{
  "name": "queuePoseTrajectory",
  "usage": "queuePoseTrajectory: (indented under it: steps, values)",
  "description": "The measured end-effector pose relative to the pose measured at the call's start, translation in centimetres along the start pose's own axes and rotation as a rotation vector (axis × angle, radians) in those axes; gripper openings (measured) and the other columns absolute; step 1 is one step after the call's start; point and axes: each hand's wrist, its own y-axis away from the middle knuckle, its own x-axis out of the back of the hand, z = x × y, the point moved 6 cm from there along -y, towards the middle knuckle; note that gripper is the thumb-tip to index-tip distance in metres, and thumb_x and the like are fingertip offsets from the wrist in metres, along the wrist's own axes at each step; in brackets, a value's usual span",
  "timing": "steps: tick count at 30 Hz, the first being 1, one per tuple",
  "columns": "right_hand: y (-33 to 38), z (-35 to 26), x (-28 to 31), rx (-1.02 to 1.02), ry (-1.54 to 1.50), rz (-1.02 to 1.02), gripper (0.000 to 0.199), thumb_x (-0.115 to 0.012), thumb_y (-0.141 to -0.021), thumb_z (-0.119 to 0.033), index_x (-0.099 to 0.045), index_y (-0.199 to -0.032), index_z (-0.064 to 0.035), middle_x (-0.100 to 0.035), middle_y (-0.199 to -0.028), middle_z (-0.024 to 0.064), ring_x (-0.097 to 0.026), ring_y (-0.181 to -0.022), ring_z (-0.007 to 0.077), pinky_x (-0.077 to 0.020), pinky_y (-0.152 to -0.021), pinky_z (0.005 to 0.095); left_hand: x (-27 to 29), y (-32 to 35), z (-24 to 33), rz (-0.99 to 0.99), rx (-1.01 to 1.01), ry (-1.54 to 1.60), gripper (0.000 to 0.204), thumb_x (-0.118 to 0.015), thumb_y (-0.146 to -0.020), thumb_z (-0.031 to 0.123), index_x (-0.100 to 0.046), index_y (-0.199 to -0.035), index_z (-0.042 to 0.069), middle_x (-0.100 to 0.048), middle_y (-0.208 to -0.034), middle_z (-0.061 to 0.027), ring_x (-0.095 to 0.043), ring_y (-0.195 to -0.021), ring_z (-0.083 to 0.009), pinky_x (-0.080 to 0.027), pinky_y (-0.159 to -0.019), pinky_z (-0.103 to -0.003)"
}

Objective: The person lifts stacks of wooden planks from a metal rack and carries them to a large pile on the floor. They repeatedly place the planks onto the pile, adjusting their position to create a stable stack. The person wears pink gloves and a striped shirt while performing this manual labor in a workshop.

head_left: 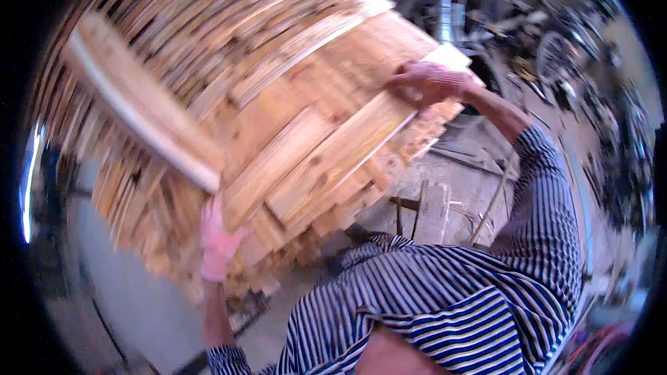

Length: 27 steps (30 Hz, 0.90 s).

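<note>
My left hand [221,242], in a pink glove, is at the near end of a pale wooden board [142,101] that slants across the stack toward the upper left. Its thumb is spread away from the fingers, whose tips reach the board's end; blur hides the exact contact. My right hand [432,83], gloved alike, is closed over the far right end of another board [347,149] along the stack's near side. Under both hands lies a large stack of boards [278,128], some flat on top and their ends uneven at the near edge.
More layered boards [229,7] fill the upper left. Below the stack's right side, a wooden piece [432,212] stands near a thin stick [492,201] on the dusty floor. Cluttered metal parts and a spoked wheel [552,54] lie at the right. A grey surface [142,312] shows at lower left.
</note>
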Motion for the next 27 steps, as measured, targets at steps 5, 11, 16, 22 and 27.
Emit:
queuePoseTrajectory:
  steps: [5,11,16,22,27]
  values:
    - [0.5,0.2,-0.7,0.025,0.051,-0.019,0.113,-0.099,-0.049,-0.039,-0.050,-0.150,-0.0218,-0.056,-0.137,0.0166,-0.054,-0.126,0.0393,-0.0470,-0.107,0.0503,0.1,0.1,-1.4,-0.033,-0.040,-0.089,0.109,-0.091,-0.065,0.045,-0.041,-0.153,0.003,-0.042,-0.156,-0.0228,-0.035,-0.146,-0.0420,-0.032,-0.122,-0.050]
    - [-6.4,-8.0,5.0,0.035,-0.042,0.043,0.125,-0.095,-0.060,-0.055,-0.031,-0.161,-0.0166,-0.044,-0.152,0.0256,-0.043,-0.142,0.0408,-0.0424,-0.114,0.0492,7.9,-1.8,-3.6,-0.054,0.196,0.301,0.073,-0.079,-0.083,0.052,-0.064,-0.131,-0.001,-0.066,-0.133,-0.0190,-0.063,-0.124,-0.0262,-0.048,-0.107,-0.041]
    - [-27.5,-20.2,7.0,0.470,-0.658,0.391,0.126,-0.086,-0.075,-0.059,-0.014,-0.164,-0.0038,-0.036,-0.159,0.0267,-0.037,-0.149,0.0386,-0.0355,-0.121,0.0461,17.5,-5.1,-13.9,0.794,0.219,0.879,0.071,-0.071,-0.092,0.057,-0.058,-0.140,0.006,-0.064,-0.136,-0.0114,-0.060,-0.125,-0.0252,-0.048,-0.106,-0.042]
    - [-39.9,-29.2,10.5,0.377,-1.251,0.575,0.143,-0.093,-0.070,-0.052,0.001,-0.162,0.0045,-0.041,-0.156,0.0260,-0.043,-0.144,0.0290,-0.0363,-0.119,0.0348,14.6,-20.5,-11.5,0.418,0.000,1.663,0.088,-0.069,-0.083,0.074,-0.056,-0.144,0.011,-0.061,-0.141,-0.0082,-0.056,-0.129,-0.0287,-0.047,-0.110,-0.048]
    - [-35.0,-33.7,11.8,0.353,-1.265,0.770,0.140,-0.096,-0.062,-0.031,-0.003,-0.159,0.0068,-0.045,-0.148,0.0242,-0.049,-0.135,0.0319,-0.0405,-0.115,0.0379,14.8,-17.9,-6.7,0.566,-0.114,1.679,0.062,-0.055,-0.102,0.058,-0.055,-0.145,0.014,-0.063,-0.131,-0.0021,-0.058,-0.117,-0.0172,-0.049,-0.104,-0.036]
